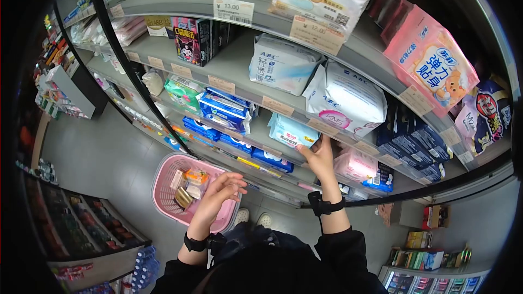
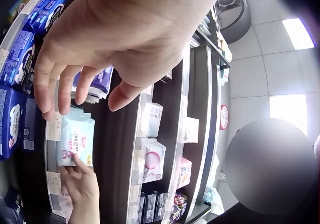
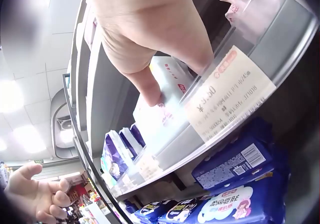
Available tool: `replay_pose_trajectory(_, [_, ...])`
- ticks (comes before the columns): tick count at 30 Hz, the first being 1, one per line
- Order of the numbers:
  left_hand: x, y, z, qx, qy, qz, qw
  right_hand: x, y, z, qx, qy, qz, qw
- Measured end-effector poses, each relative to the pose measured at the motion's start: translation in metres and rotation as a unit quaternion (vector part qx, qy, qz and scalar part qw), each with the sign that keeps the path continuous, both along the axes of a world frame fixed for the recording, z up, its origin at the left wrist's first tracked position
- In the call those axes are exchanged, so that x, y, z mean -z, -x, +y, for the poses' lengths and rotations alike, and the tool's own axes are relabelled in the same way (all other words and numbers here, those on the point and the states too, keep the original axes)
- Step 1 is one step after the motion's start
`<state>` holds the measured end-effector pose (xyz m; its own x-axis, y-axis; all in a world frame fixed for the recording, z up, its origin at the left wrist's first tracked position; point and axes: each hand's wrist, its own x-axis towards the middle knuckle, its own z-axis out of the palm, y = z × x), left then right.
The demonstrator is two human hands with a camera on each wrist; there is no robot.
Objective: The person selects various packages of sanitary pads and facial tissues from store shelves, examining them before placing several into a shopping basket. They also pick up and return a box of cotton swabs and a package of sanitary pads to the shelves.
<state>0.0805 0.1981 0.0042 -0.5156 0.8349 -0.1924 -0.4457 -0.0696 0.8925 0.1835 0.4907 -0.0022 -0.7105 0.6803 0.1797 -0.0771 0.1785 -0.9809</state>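
Note:
My right hand [image 1: 320, 158] grips a light blue soft pack [image 1: 291, 130] at its near right corner, on a middle shelf. Its thumb lies on the printed front, plain in the left wrist view, where the pack [image 2: 77, 139] stands at the shelf edge. In the right wrist view the other fingers are partly hidden behind the price-tag rail [image 3: 235, 91]. My left hand [image 1: 218, 193] hangs above the pink basket [image 1: 162, 185], holding nothing, its fingers loosely bent. The basket stands on the floor with a gold can [image 1: 183, 198] and an orange packet [image 1: 196, 176] inside.
Blue packs [image 1: 223, 110] and a green pack [image 1: 183, 92] stand left of the light blue one. Above are white ABC packs [image 1: 348, 98]; pink packs [image 1: 355, 164] lie to the right. A dark upright post [image 1: 128, 65] divides the shelving. My shoes [image 1: 264, 220] are beside the basket.

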Motion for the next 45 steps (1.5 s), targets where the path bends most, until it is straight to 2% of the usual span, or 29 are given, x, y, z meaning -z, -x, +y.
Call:
replay_pose_trajectory(14, [0.005,0.003,-0.003,-0.013,-0.004,0.002,1.0,0.006,0.007,0.002,-0.002,-0.054,0.022,0.998])
replay_pose_trajectory(17, [0.007,0.001,-0.002,-0.005,-0.012,0.001,1.0,-0.004,0.006,-0.008,0.013,-0.119,0.002,0.993])
replay_pose_trajectory(19, [0.006,-0.001,0.0,-0.004,-0.01,0.005,1.0,-0.013,0.006,-0.014,0.056,-0.226,-0.032,0.972])
replay_pose_trajectory(22, [0.008,-0.005,-0.001,0.002,-0.008,0.007,1.0,-0.003,0.009,-0.008,0.039,-0.18,-0.013,0.983])
replay_pose_trajectory(29, [0.01,-0.015,-0.011,0.011,-0.026,0.008,1.0,-0.001,-0.002,-0.02,0.041,-0.213,-0.044,0.975])
replay_pose_trajectory(31, [0.012,-0.017,-0.014,0.007,-0.031,0.006,0.999,0.007,0.0,-0.022,0.041,-0.352,0.024,0.935])
replay_pose_trajectory(45, [0.022,-0.04,-0.033,-0.002,-0.054,0.017,0.998,0.008,-0.004,-0.026,0.052,-0.337,0.01,0.94])
